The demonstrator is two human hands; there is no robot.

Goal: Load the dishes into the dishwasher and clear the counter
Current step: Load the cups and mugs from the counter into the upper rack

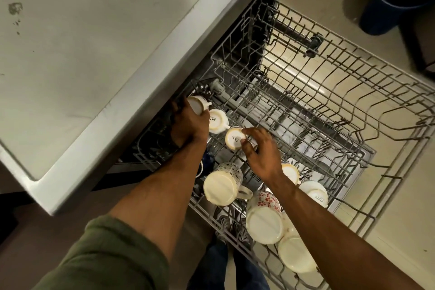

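1. We've got our left hand (188,122) wrapped around a small glossy white cup (197,104), tipped on its side at the far-left corner of the wire upper rack (353,92), right under the counter lip.
2. Our right hand (261,150) sits on another small white cup (235,138), thumb and fingertips pinching its rim. It's upside down in the rack, round base up with printed lettering on it.
3. Between those two, a third little cup (217,120) stands upside down as well, same cream glaze, touching our left hand's knuckles.
4. Nearer to us than the right-hand cup, a taller mug with a dark speckled pattern (223,183) lies bottom-up, handle poking right.
5. Next to that one, a mug with red flowers (264,219) also shows its flat round base, and a plain cream mug (296,254) is tucked just below it at the rack's near edge.
6. Two more small white cups (315,192) peek out just right of our right wrist.
7. The rack itself is thin grey coated wire, gridded with upright tines, and its right half is bare wire.
8. Left of the rack is the stainless counter (82,54), brushed, dull, a few dark smudges, rounded raised edge.
9. Beyond the rack's far-right corner a dark blue round bin (388,0) stands on the pale tiled floor (400,231).
10. An olive sleeve (106,259) covers our left upper arm.
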